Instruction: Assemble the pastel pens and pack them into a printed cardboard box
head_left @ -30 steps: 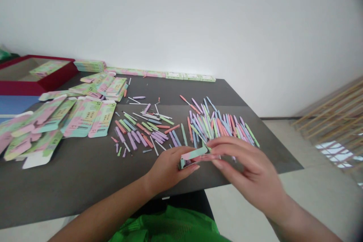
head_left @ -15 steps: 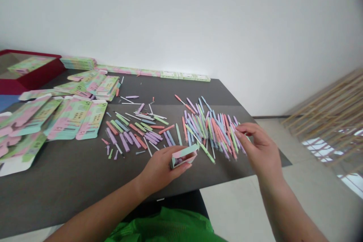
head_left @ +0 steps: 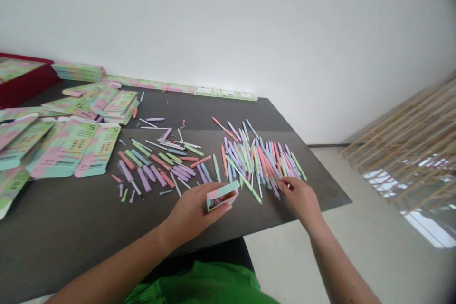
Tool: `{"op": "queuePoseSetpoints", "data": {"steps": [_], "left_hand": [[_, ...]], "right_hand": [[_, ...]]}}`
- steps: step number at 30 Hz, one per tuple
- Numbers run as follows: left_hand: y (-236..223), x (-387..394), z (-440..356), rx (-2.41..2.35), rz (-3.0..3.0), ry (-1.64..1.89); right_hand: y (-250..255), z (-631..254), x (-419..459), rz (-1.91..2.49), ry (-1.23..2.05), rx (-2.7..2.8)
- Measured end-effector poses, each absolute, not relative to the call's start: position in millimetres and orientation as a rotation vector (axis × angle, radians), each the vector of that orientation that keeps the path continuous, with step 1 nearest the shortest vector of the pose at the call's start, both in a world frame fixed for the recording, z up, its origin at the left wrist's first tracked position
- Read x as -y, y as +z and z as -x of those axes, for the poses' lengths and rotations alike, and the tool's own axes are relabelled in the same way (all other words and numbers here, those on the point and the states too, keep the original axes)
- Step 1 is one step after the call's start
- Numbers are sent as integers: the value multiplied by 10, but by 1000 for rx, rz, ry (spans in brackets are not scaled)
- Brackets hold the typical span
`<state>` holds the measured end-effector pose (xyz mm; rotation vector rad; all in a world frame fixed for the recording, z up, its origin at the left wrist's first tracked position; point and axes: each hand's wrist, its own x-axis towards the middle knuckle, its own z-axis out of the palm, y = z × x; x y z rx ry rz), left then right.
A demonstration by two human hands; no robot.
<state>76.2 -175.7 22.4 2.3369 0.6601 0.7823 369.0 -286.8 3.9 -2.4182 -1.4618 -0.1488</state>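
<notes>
My left hand [head_left: 194,209] is closed around a small pastel carton [head_left: 224,194] in pink and mint, held above the table's front edge. The carton's end toward me is open, and purplish pen ends show inside it. At the near right of a pile of pastel pens [head_left: 254,156], my right hand [head_left: 299,197] pinches the end of a pen, seemingly a red one; its fingertips partly hide it. A light green pen [head_left: 252,192] lies at the pile's near side.
Left of the pile lie loose purple pen barrels [head_left: 144,179], white refills and small parts. Flat printed cartons [head_left: 98,149] overlap farther left. Stacked boxes [head_left: 78,71] and a row of boxes [head_left: 204,91] line the wall by a dark red box [head_left: 28,80].
My right hand has left the carton, swung right and come down to the pile's near right edge. The left hand keeps hold of the carton. The view has turned slightly.
</notes>
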Motion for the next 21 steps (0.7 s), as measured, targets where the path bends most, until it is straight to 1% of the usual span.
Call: {"op": "queuePoseSetpoints", "data": {"steps": [8,14,21], "left_hand": [[228,1760,-769,-657,-2324,769],[265,1790,-755,-620,-2316,786],[338,1850,-745,-581,-2321,771]], "right_hand": [[-47,-3918,2763,2621,-304,1419],[-174,-3955,2556,2715,-313,1438],[-258,-3931,2543,2765,-359,1374]]}}
